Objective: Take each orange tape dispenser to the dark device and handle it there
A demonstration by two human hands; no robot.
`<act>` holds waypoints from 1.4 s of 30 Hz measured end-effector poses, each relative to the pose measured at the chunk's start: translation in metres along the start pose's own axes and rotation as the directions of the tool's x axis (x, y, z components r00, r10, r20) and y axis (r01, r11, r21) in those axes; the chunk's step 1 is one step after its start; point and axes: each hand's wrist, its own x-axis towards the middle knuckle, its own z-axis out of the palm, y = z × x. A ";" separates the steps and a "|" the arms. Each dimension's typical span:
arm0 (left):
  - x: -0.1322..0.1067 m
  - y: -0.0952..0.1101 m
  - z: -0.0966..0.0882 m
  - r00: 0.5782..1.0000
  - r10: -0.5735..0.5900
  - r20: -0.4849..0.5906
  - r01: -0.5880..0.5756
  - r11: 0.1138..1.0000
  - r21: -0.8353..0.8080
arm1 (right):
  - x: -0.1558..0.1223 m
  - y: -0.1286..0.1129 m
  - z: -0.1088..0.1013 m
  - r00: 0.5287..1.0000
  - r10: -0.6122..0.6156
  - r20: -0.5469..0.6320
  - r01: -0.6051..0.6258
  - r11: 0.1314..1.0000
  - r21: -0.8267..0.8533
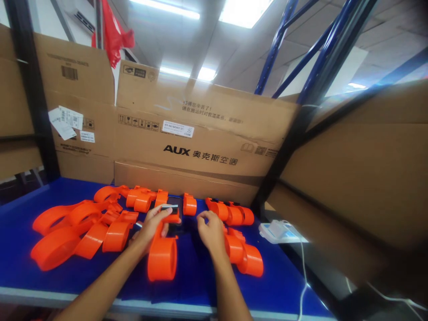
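Note:
My left hand [155,223] is closed around the upper end of an orange plastic tape dispenser [162,261], whose wide ring hangs down toward me. At its top sits a toothed blade strip [172,208] with a dark part, close to my thumb. My right hand [210,227] is apart from it, to the right, with fingers curled together; whatever they may hold is too small to make out. Between and behind the hands lies a dark tray [179,203], partly covered by the left hand.
Several more orange dispensers [55,247] lie in rows on the blue tabletop [110,278] at left. Others [250,261] stand at right, some with black parts. Cardboard [143,147] walls the back. A white power strip [277,232] with cables sits beyond the right edge.

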 end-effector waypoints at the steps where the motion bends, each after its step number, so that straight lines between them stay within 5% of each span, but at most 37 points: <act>1: 0.000 0.000 0.000 1.000 -0.005 0.003 0.005 1.000 0.010 | 0.001 -0.002 -0.001 1.000 0.008 -0.010 -0.008 0.999 0.039; 10: -0.008 0.004 0.013 1.000 -0.012 0.018 0.010 0.996 0.083 | -0.001 -0.043 -0.004 0.953 -0.266 0.142 0.191 0.898 0.397; 16: -0.007 0.004 0.014 1.000 -0.028 0.001 0.027 0.996 0.086 | -0.002 -0.043 -0.002 0.967 -0.210 0.142 0.139 0.908 0.395; 20: -0.005 0.012 0.006 0.993 -0.119 0.008 0.119 0.985 -0.124 | 0.000 -0.034 -0.005 0.993 -0.098 0.070 0.063 0.921 0.385; 24: -0.006 0.027 -0.009 0.972 -0.208 0.114 0.237 0.828 -0.509 | 0.003 -0.024 -0.003 1.000 -0.008 0.020 0.002 0.957 0.290; 32: -0.012 0.026 -0.031 0.959 -0.164 0.232 0.278 0.715 -0.641 | 0.000 -0.019 0.001 0.948 -0.084 0.306 0.057 0.994 0.096; 37: -0.016 0.025 -0.027 0.971 -0.194 0.138 0.236 0.713 -0.660 | 0.001 -0.025 0.004 0.891 -0.146 0.429 0.102 0.987 0.124; 42: -0.017 0.026 -0.026 0.955 -0.289 -0.065 0.176 0.731 -0.659 | 0.005 -0.030 0.007 0.850 -0.202 0.486 0.117 0.973 0.201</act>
